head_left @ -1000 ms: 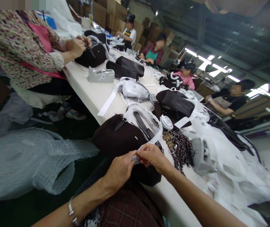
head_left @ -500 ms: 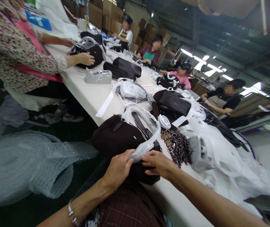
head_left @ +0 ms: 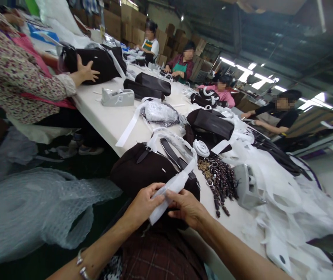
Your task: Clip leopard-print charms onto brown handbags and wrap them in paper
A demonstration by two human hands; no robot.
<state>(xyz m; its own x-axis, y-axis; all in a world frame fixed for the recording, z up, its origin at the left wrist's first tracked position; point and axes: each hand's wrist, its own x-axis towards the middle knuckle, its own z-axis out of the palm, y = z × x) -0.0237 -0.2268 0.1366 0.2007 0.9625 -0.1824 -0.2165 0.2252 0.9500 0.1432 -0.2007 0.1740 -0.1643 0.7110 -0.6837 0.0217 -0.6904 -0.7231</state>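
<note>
A dark brown handbag [head_left: 143, 169] rests at the table's near edge, in front of my body. White wrapping strip [head_left: 169, 194] covers its looped handle, and the strip's loose end hangs over the bag's near side. My left hand [head_left: 147, 204] pinches this strip from the left, thumb on top. From the right, my right hand [head_left: 185, 206] grips the same strip with thumb and forefinger, its other fingers curled below. A dark strap [head_left: 172, 153] with a buckle lies inside the handle loop. Part of the bag is hidden behind my hands.
Right of the bag lie braided cords [head_left: 220, 186], a roll of white strip [head_left: 201, 148] and a grey tape dispenser [head_left: 246, 186]. Loose white strips [head_left: 274, 194] cover the table's right side. Bubble wrap [head_left: 23, 214] stands on the floor at left. A co-worker's hand [head_left: 86, 72] touches another bag.
My hands have shifted slightly, and the strip's free end now stretches down flat between them. At left, the co-worker has turned the other bag and now has a hand spread on it.
</note>
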